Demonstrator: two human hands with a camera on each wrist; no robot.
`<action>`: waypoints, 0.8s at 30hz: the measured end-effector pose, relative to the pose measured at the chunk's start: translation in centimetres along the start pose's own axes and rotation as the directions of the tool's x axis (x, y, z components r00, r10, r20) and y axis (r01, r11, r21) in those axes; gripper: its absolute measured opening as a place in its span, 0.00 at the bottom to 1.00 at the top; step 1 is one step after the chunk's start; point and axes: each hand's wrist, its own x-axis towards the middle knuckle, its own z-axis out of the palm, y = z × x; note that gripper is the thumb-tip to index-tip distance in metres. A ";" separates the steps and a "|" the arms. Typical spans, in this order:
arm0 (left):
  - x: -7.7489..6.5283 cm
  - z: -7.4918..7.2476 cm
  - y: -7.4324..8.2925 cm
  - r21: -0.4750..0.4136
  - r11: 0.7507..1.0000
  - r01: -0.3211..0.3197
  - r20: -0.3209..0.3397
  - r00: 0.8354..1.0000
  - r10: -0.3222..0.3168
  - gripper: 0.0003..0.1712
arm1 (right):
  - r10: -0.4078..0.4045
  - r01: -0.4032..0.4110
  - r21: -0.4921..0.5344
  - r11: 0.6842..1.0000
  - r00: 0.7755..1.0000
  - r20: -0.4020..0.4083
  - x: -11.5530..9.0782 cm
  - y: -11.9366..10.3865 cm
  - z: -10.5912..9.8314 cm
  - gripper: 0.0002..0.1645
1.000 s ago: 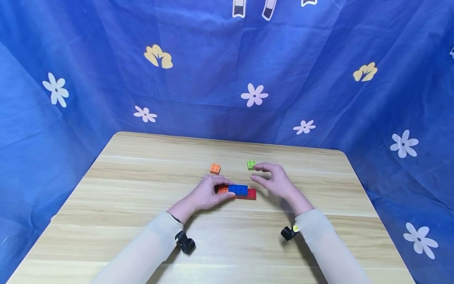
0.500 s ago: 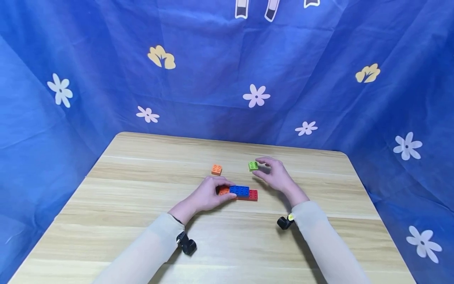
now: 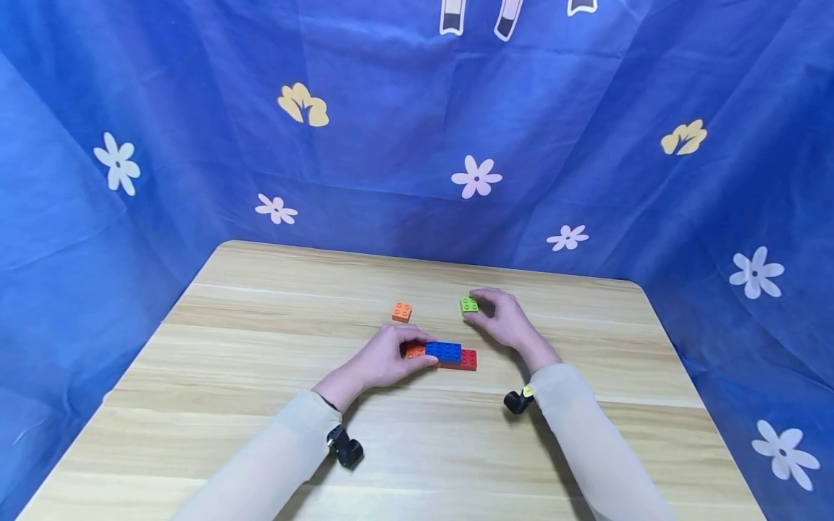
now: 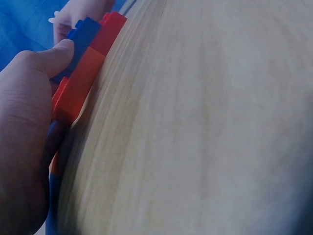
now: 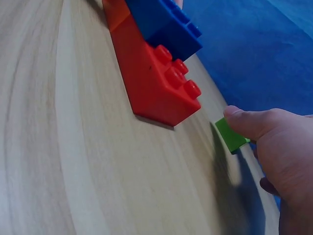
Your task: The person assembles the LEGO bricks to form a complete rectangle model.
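Observation:
My left hand [image 3: 386, 354] holds the blue brick [image 3: 444, 352] between thumb and fingers. This blue brick is on top of an orange brick [image 4: 78, 88] and a red brick [image 3: 469, 359], which lie end to end on the table and are bridged by it. Farther back on the right, my right hand [image 3: 507, 318] pinches a small lime-green brick [image 3: 468, 305]. In the right wrist view the thumb presses the green brick [image 5: 230, 134], and the other fingers are mostly hidden. Whether the green brick touches the table I cannot tell.
A small orange brick [image 3: 402, 312] lies loose behind the joined bricks, left of the green one. The wooden table [image 3: 417, 449] ends at the back and sides against a blue patterned curtain [image 3: 391, 145].
My right hand has reached away from me and closed its thumb and fingers on the green brick. The left hand stays on the joined bricks. The head view has shifted slightly.

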 end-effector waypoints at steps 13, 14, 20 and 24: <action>0.2 -0.1 -0.2 -0.008 1.000 0.009 0.005 1.000 -0.009 0.23 | -0.013 0.014 -0.062 0.998 1.000 0.026 0.4 0.7 0.5 0.31; 0.2 -0.1 -0.2 -0.006 1.000 0.015 0.007 1.000 -0.015 0.23 | -0.016 0.018 -0.059 0.998 1.000 0.024 0.4 0.7 0.5 0.31; 0.1 -0.1 0.0 0.000 1.000 0.027 0.005 1.000 -0.027 0.23 | -0.002 0.003 -0.022 1.000 1.000 0.013 0.0 0.4 0.2 0.28; 0.1 -0.1 0.0 -0.008 1.000 0.030 0.005 1.000 -0.030 0.23 | 0.003 -0.003 -0.006 1.000 1.000 0.009 -0.2 0.2 -0.1 0.29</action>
